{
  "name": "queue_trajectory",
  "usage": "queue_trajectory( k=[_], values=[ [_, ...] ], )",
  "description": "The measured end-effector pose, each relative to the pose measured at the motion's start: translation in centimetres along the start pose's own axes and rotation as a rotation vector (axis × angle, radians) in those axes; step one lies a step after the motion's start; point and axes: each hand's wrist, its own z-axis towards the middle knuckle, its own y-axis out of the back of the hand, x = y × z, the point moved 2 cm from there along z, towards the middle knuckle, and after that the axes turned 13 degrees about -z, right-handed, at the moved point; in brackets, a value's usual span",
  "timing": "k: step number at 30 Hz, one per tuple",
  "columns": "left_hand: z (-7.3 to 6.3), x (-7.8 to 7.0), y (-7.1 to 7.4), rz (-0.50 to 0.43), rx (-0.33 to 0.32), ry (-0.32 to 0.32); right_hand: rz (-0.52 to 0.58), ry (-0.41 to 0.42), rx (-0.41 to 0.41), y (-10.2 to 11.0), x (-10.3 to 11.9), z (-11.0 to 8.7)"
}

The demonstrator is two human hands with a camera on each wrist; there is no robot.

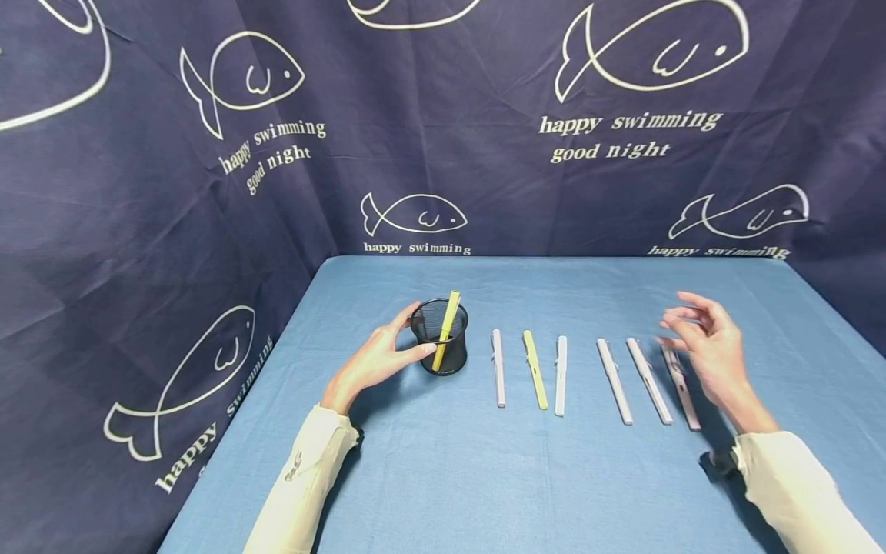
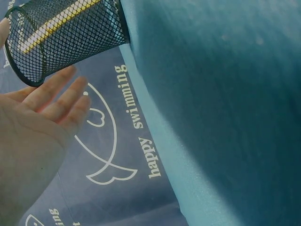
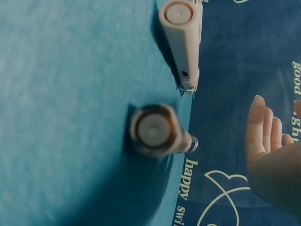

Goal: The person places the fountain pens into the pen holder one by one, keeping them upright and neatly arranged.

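Note:
My left hand point(image 1: 377, 358) grips a black mesh pen holder point(image 1: 453, 355) near its rim, thumb on the near side and fingers behind. Inside leans a yellow pen point(image 1: 448, 315), its top above the rim; its lower length shows through the mesh in the left wrist view. Over the rightmost pale pen point(image 1: 684, 396) hovers my right hand point(image 1: 716, 354), fingers loosely bent and holding nothing. In the right wrist view that hand point(image 3: 273, 155) is apart from the pens. Left of it lie two more pale pens, one in the middle point(image 1: 651, 383) and another point(image 1: 614, 383) beside it.
Between the pen holder and those pens lie a pale pink pen point(image 1: 498, 369), a second yellow pen point(image 1: 535, 372) and a white pen point(image 1: 561, 377), roughly parallel. A blue cloth point(image 1: 477, 477) covers the table. Dark curtains point(image 1: 498, 185) with fish drawings hang behind and at the left.

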Motion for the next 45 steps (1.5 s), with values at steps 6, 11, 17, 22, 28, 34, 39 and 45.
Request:
queue_trajectory(
  k=[6, 11, 17, 22, 28, 34, 39, 45],
  values=[
    [0.0, -0.1, -0.1, -0.002, 0.003, -0.007, 0.009, -0.015, 0.006, 0.4, 0.1, -0.2],
    [-0.1, -0.1, -0.2, -0.009, 0.005, -0.002, 0.013, -0.039, 0.015, 0.8, 0.0, -0.4],
    [-0.2, 0.0, -0.1, -0.013, -0.001, 0.000, 0.007, -0.058, 0.029, 1.1, -0.1, -0.5],
    [-0.1, -0.1, -0.2, -0.013, 0.005, -0.001, 0.021, -0.065, 0.048, 1.5, -0.2, -0.7],
    [-0.1, -0.1, -0.2, -0.016, 0.006, -0.006, 0.028, -0.070, 0.073, 2.0, -0.1, -0.8],
    [-0.1, -0.2, -0.2, -0.012, 0.007, -0.013, 0.012, -0.087, 0.083, 2.4, 0.0, -0.9],
    [0.0, -0.1, -0.1, -0.016, 0.011, -0.011, -0.007, -0.091, 0.091, 2.8, 0.0, -1.0],
    [0.0, -0.1, 0.0, -0.012, 0.005, -0.003, 0.021, -0.098, 0.101, 3.3, -0.1, -0.9]
  ],
)
